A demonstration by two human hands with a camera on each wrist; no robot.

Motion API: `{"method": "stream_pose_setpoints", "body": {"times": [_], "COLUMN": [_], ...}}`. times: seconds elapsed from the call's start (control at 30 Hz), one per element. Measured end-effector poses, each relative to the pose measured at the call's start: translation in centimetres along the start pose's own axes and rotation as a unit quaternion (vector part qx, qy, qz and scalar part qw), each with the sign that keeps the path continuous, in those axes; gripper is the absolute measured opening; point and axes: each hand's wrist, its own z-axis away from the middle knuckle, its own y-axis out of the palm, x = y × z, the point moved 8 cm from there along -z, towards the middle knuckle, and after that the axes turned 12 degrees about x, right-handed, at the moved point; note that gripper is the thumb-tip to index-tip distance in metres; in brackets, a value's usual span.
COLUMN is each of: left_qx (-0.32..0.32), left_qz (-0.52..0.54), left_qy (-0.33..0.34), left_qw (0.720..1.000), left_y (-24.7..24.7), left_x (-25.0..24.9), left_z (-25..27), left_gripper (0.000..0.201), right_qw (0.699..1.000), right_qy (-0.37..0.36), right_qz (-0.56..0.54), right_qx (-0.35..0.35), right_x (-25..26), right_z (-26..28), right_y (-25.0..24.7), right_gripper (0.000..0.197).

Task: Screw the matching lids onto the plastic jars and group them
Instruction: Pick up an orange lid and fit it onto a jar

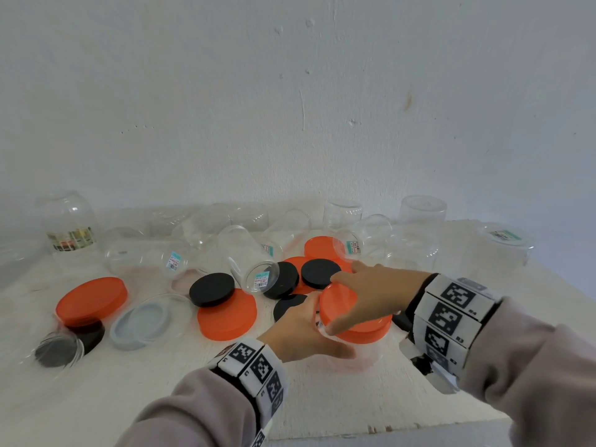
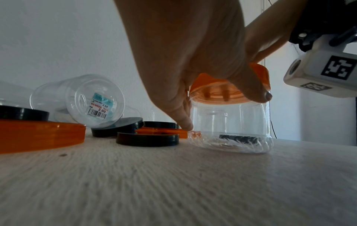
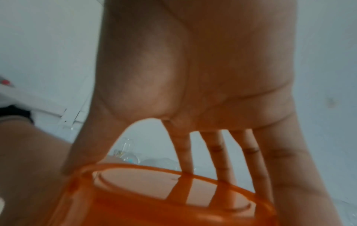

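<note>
The left hand [image 1: 298, 333] grips the clear jar [image 2: 231, 122], upright on the tabletop [image 2: 173, 183]. The right hand [image 1: 367, 295] holds the orange lid [image 1: 351, 314] tilted on the mouth. Seat it level first, then turn, bracing the jar.

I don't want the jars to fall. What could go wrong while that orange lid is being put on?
The orange lid looks tilted on the clear jar, so it might thread crooked or jam. The right hand twisting could push the light jar out from the left hand into the black lids close behind.
</note>
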Motion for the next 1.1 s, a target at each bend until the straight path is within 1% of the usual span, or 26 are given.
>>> {"method": "stream_pose_setpoints", "body": {"times": [0.1,0.13,0.23,0.3,0.4,0.63,0.73,0.83,0.9,0.97,1.1], "left_qx": [0.002,0.003,0.001,-0.001,-0.005,-0.006,-0.005,-0.002,-0.006,-0.008,-0.003], "left_qz": [-0.007,-0.005,-0.005,-0.007,-0.005,0.012,-0.004,-0.013,-0.017,-0.020,-0.027], "left_qy": [0.004,0.006,0.003,0.002,0.006,0.009,0.008,0.011,0.010,0.008,0.006], "left_qw": [1.000,1.000,1.000,1.000,1.000,1.000,1.000,1.000,1.000,1.000,1.000], "left_y": [-0.04,-0.04,0.04,0.09,0.07,0.09,0.12,0.16,0.17,0.19,0.17], "left_x": [-0.21,-0.28,-0.32,-0.36,-0.36,-0.33,-0.44,-0.69,-0.78,-0.81,-0.92], "left_z": [0.18,0.18,0.10,0.11,0.11,0.27,0.23,0.24,0.29,0.33,0.36], "left_gripper": [0.105,0.106,0.108,0.108,0.107,0.107,0.108,0.108,0.107,0.107,0.106], "right_qw": [1.000,1.000,0.999,0.998,0.999,1.000,1.000,0.999,0.999,0.999,1.000], "right_qy": [0.019,0.018,0.000,-0.016,-0.025,0.017,0.015,-0.018,-0.034,-0.035,-0.017], "right_qz": [0.013,0.009,-0.002,-0.006,-0.016,-0.002,-0.005,-0.010,-0.011,-0.004,0.008], "right_qx": [-0.015,-0.006,0.051,0.063,0.045,-0.011,0.020,0.042,0.034,0.021,-0.001], "right_x": [-0.09,-0.18,-0.52,-0.63,-0.69,-0.74,-0.89,-0.72,-0.49,-0.38,-0.60], "right_z": [-0.29,-0.28,-0.03,0.21,0.22,0.14,0.32,0.60,0.57,0.39,-0.03], "right_y": [0.21,0.27,0.60,0.58,0.29,0.67,0.89,0.75,0.69,0.75,0.80], "right_gripper": [0.106,0.107,0.112,0.112,0.111,0.115,0.117,0.115,0.111,0.108,0.112]}}
